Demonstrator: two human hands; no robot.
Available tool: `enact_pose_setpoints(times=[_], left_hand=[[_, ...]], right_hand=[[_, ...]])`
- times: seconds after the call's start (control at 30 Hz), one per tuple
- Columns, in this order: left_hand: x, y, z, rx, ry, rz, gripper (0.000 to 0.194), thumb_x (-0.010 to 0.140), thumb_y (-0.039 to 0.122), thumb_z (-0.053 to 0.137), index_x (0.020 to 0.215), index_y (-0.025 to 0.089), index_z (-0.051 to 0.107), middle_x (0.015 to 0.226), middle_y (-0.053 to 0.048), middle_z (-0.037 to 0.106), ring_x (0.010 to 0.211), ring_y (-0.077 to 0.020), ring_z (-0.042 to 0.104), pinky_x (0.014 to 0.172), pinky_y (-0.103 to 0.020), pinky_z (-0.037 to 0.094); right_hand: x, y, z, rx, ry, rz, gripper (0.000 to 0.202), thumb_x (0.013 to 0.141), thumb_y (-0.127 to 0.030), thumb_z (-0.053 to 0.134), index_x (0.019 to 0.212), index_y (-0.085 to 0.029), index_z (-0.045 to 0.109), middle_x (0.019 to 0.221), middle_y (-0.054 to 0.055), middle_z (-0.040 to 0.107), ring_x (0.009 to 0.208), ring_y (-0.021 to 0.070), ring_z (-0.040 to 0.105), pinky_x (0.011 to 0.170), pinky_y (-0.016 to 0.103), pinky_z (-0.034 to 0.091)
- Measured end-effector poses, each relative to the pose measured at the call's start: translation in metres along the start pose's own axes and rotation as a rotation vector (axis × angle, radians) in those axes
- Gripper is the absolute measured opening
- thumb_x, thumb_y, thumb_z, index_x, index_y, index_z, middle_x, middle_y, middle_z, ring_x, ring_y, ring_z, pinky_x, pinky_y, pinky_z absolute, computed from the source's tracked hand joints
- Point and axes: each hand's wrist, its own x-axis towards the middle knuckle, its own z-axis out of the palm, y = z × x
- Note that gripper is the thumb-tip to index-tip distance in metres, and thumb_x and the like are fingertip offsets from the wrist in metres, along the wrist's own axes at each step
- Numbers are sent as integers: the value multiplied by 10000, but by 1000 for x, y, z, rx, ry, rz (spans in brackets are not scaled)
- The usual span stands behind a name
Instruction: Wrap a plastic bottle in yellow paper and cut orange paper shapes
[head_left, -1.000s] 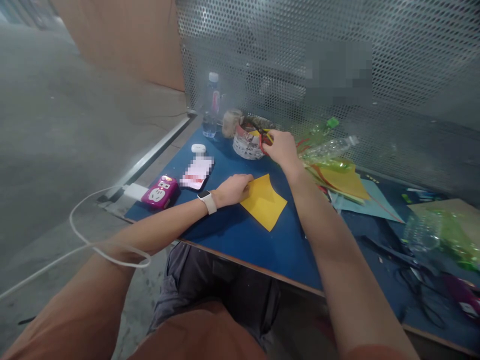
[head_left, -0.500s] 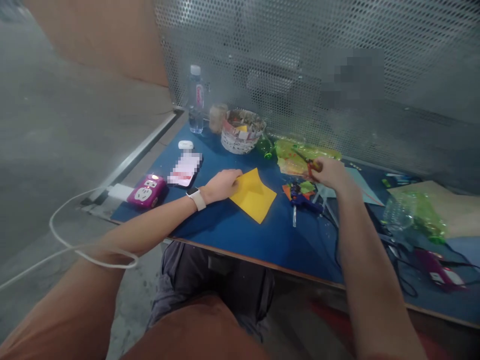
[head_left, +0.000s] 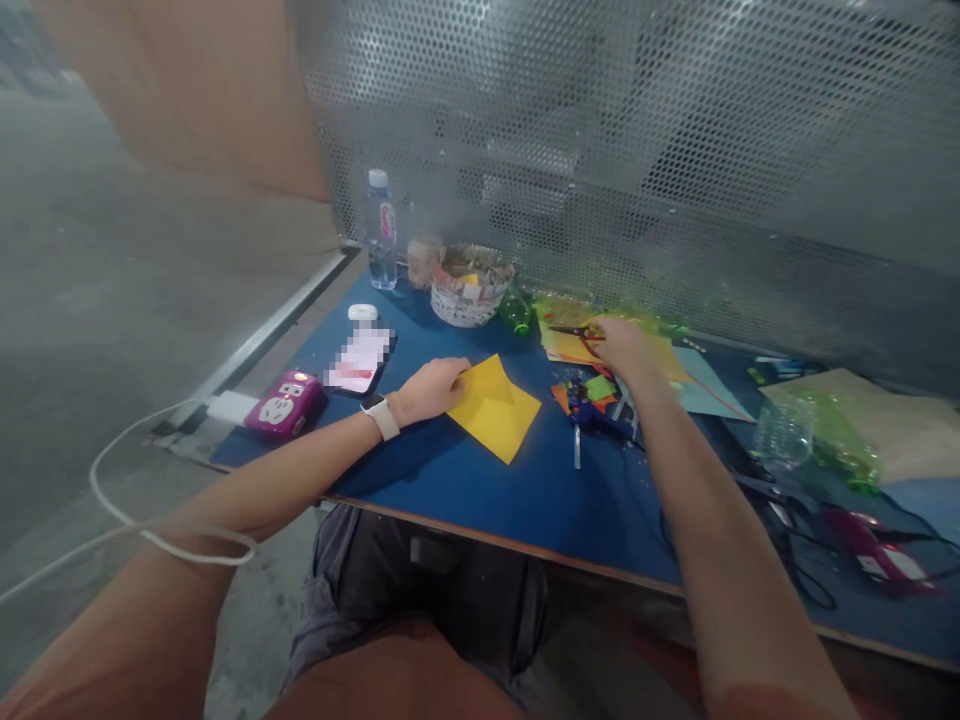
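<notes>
My left hand [head_left: 435, 388], with a watch at its wrist, is closed on the left corner of a creased yellow paper [head_left: 496, 415] lying on the blue table [head_left: 450, 490]. My right hand [head_left: 621, 345] grips scissors [head_left: 576, 331] by the handles over a stack of yellow sheets [head_left: 556, 348]; the blades point left. Just in front of the stack lies a blue glue gun [head_left: 592, 412] with a clear stick, beside orange and green paper scraps [head_left: 600, 387].
A paper-covered basket [head_left: 469, 302], a jar [head_left: 424, 262] and a water bottle [head_left: 382, 235] stand at the back left. A phone [head_left: 361, 362] and purple socket block [head_left: 286, 403] lie left. Cables, clear plastic [head_left: 784, 430] and brown paper [head_left: 915, 425] are at right.
My right hand has moved a little left with the scissors, whose blades now point more levelly left. My left hand stays at the yellow paper. The camera view has shifted slightly.
</notes>
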Motion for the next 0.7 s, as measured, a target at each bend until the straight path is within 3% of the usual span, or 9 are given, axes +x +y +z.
enact_pose_setpoints(times=[0.4, 0.7], left_hand=[[0, 0, 0, -16, -5, -7, 183, 1036, 143, 555, 1105, 221, 706, 1164, -120, 832, 1054, -308, 805, 913, -397, 614], [-1, 1, -1, -68, 78, -7, 170, 1002, 109, 558, 990, 224, 683, 997, -91, 792, 917, -276, 762, 838, -371, 564]], right_hand=[[20, -16, 25, 191, 51, -177, 361, 838, -180, 715, 1179, -195, 832, 1314, 189, 851, 1244, 405, 752, 1093, 503, 600], [-6, -19, 0, 357, 187, -66, 239, 940, -231, 748, 1175, -203, 775, 1340, 174, 851, 1214, 354, 791, 1065, 462, 618]])
